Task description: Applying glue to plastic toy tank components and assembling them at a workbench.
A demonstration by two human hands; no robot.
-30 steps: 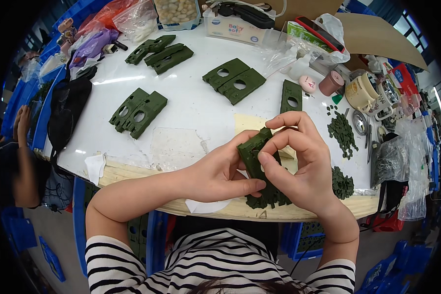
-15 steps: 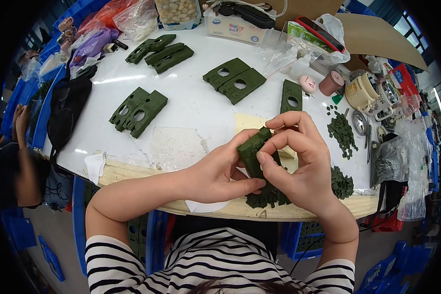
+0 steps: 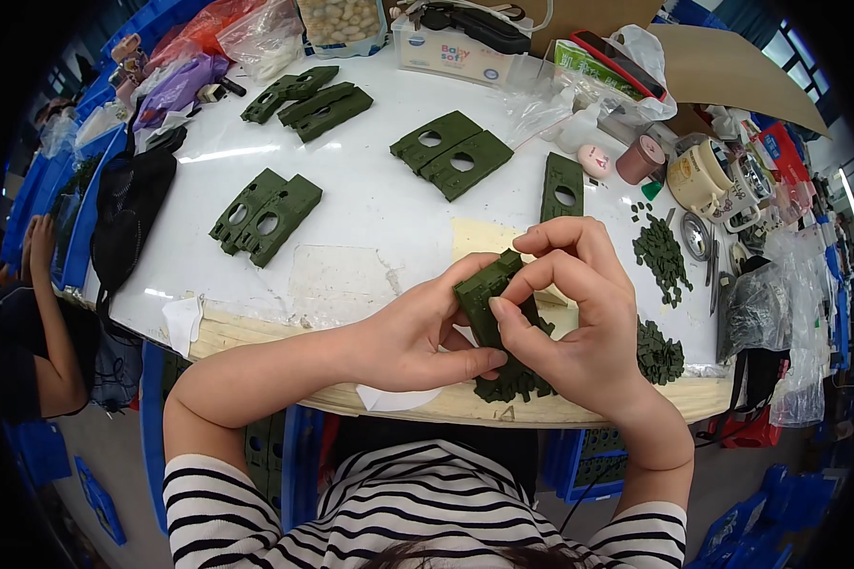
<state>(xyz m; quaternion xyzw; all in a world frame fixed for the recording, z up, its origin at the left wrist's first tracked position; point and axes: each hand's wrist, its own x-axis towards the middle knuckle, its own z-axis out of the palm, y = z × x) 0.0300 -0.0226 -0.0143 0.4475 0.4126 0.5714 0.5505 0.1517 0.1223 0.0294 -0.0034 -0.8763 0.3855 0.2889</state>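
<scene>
A dark green plastic model tank hull piece (image 3: 481, 305) is held tilted above the table's near edge. My left hand (image 3: 403, 337) grips it, thumb underneath and fingers behind. With thumb and forefinger pinched together, my right hand (image 3: 588, 327) is at the piece's upper face; whether a tiny part sits in the pinch is hidden. Just below both hands lies a heap of small green parts (image 3: 514, 384). Beyond the right hand, a single green hull piece (image 3: 564, 180) with a round hole rests on the table.
More hull pieces lie in pairs, at the left (image 3: 266, 216), centre (image 3: 453, 155) and back (image 3: 325, 111). Small green parts form heaps at the right (image 3: 662, 258) and near right (image 3: 659, 353). Tweezers (image 3: 714, 280), a cream mug (image 3: 700, 180) and a black mask (image 3: 131, 218) flank the table.
The held hull piece and both my hands have shifted very slightly left, with the grip unchanged. At the far left, another person's arm has moved.
</scene>
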